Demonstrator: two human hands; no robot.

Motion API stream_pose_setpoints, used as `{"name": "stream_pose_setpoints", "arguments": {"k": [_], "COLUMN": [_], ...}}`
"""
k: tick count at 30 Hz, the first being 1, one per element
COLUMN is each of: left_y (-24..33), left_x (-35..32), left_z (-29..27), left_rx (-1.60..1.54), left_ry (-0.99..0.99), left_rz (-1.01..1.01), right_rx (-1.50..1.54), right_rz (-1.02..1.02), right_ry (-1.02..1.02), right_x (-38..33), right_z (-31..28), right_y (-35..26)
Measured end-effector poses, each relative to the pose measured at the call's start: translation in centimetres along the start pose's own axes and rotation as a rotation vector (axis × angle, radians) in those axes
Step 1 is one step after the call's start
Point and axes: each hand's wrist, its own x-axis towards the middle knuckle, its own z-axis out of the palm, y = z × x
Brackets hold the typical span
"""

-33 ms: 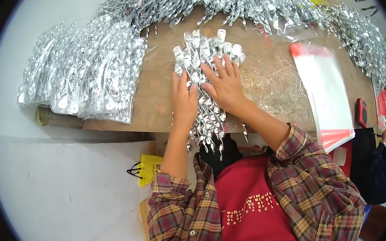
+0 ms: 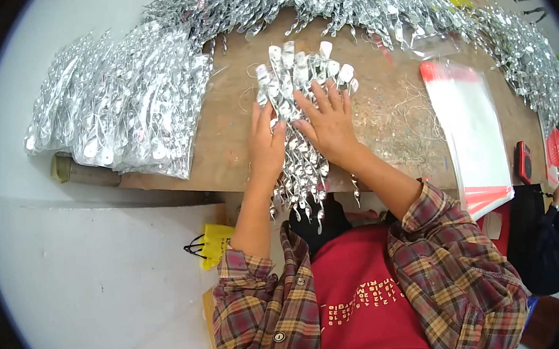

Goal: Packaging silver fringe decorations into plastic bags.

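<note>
A bunch of shiny silver twisted strips (image 2: 301,153) with flat tabs at the far end lies on the brown worktable (image 2: 386,113). Its curled ends hang over the table's front edge. My left hand (image 2: 266,139) rests along the bunch's left side, its fingers stretched out and the thumb toward the strips. Lying flat across the right side of the bunch, my right hand (image 2: 328,125) has its fingers spread. Both hands touch the strips without wrapping round them. Part of the bunch is hidden beneath my fingers.
Bagged silver strips (image 2: 129,101) are stacked at the left. A long heap of loose silver strips (image 2: 318,1) curves along the far edge. Clear plastic bags with red ends (image 2: 469,127) lie at the right, near a red-and-black device (image 2: 523,163). Another person (image 2: 554,238) is at far right.
The flat tabs at the far end have shifted slightly to the right and fanned out a little. Both hands stay on the bunch, the right fingers moved very slightly.
</note>
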Motion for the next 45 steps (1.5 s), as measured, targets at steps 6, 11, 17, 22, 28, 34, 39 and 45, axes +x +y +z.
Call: {"name": "stream_pose_setpoints", "arguments": {"k": [6, 11, 17, 22, 28, 34, 39, 45], "left_y": [2.0, -0.3, -1.2, 3.9, 6.1, 4.1, 4.7, 5.5], "left_x": [1.6, 0.3, 0.1, -1.4, -4.9, -3.6, -3.8, -3.9], "left_z": [-0.4, -1.4, -1.7, -2.4, -1.8, -3.8, -3.9, -3.7], "left_rx": [-0.656, 0.433, 0.266, 0.5, 0.57, 0.194, 0.286, 0.234], "left_ry": [0.141, 0.119, -0.077, -0.033, -0.338, -0.406, -0.385, -0.35], "left_rz": [-0.316, 0.088, -0.091, 0.331, 0.391, 0.307, 0.29, 0.262], "right_rx": [-0.027, 0.035, 0.006, 0.248, 0.28, 0.26, 0.24, -0.013], "right_rz": [0.121, 0.084, -0.016, -0.087, -0.28, -0.231, -0.147, -0.199], "right_ry": [-0.054, 0.06, -0.004, -0.081, -0.066, -0.101, -0.077, 0.032], "right_x": [1.0, 0.4, 0.1, -0.5, -5.4, -6.5, -5.4, -2.9], "right_z": [-0.6, -0.3, -0.3, -4.7, -7.3, -5.2, -4.1, -4.3], "right_y": [2.3, 1.9, 1.8, 5.2, 4.6, 5.2, 4.8, 3.1]}}
